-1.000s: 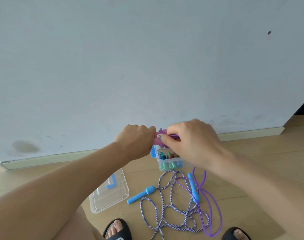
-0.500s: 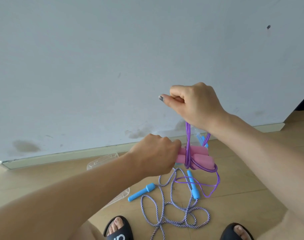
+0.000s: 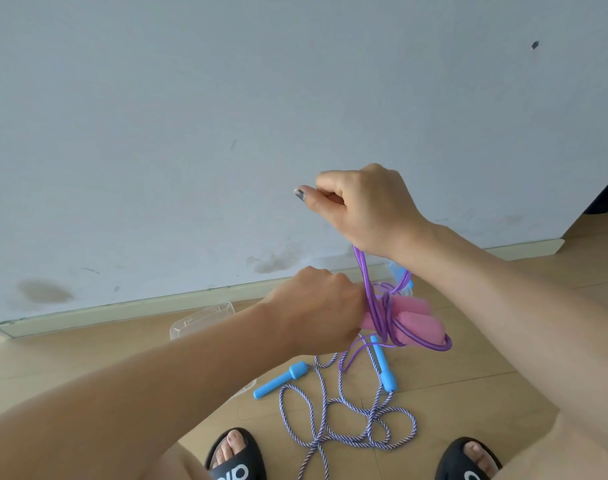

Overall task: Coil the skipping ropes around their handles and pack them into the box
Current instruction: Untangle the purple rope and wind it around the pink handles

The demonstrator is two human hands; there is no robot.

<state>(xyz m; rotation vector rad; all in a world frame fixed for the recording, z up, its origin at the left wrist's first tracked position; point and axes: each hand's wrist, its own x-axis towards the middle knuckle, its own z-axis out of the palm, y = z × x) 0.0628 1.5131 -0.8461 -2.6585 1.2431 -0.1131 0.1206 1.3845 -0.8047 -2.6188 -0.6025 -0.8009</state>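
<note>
My left hand (image 3: 321, 304) grips two pink foam handles (image 3: 411, 315) side by side at mid-height. A purple rope (image 3: 373, 306) is wound a few turns around them. My right hand (image 3: 363, 206) holds that rope in a fist above the handles, pulling a strand up taut. A short loose loop of purple rope hangs below the handles. On the floor lies a second rope, white-and-purple braided (image 3: 347, 420), with two blue handles (image 3: 280, 379) (image 3: 385, 368). The box (image 3: 404, 289) is mostly hidden behind my right wrist and the handles.
A clear plastic lid (image 3: 205, 320) lies on the wooden floor near the skirting board, partly behind my left forearm. The pale wall stands close ahead. My two feet in black slippers (image 3: 236, 455) (image 3: 468, 459) are at the bottom edge.
My right hand rose from beside my left hand to well above it, drawing the purple rope up. The handles moved down and right, and most of the purple rope has left the floor.
</note>
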